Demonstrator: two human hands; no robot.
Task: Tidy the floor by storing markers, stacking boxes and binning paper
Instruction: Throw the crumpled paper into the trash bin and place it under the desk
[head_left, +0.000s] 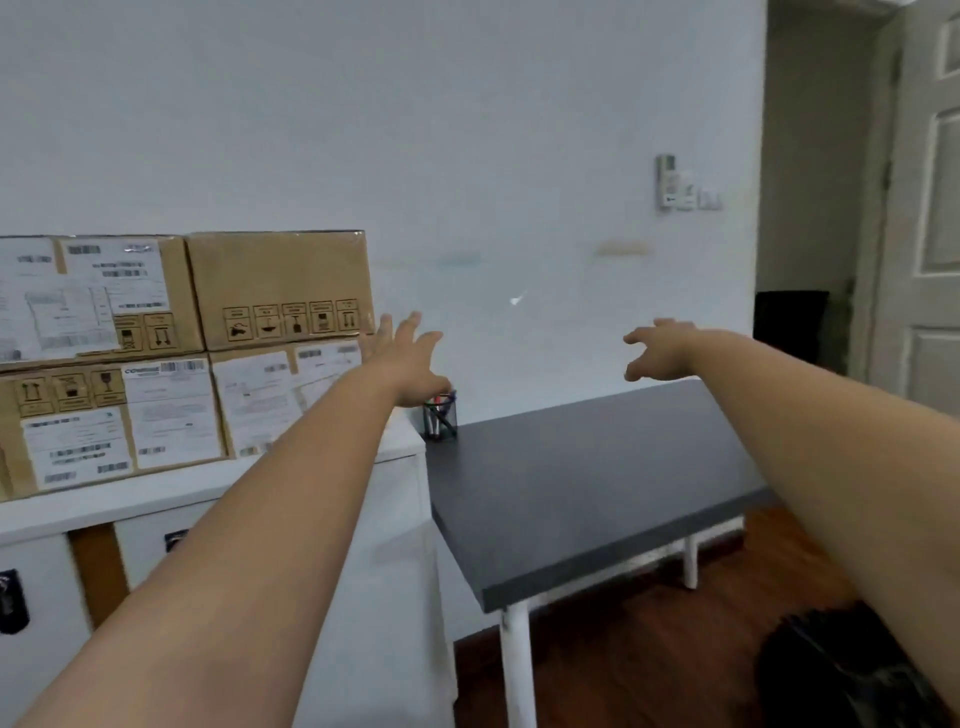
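Several cardboard boxes (280, 291) with shipping labels stand stacked in two layers on a white cabinet (208, 488) at the left. A black mesh pen holder (440, 418) with markers in it sits at the back left corner of a dark grey table (587, 483). My left hand (408, 358) is stretched forward, fingers spread, just above the pen holder and beside the boxes, holding nothing. My right hand (660, 351) reaches out over the table's far edge, fingers apart and empty.
A white wall stands behind the table. An open white door (930, 249) and a dark doorway are at the right. A black bag (841, 670) lies on the wooden floor at the lower right, beside the table's white legs (517, 670).
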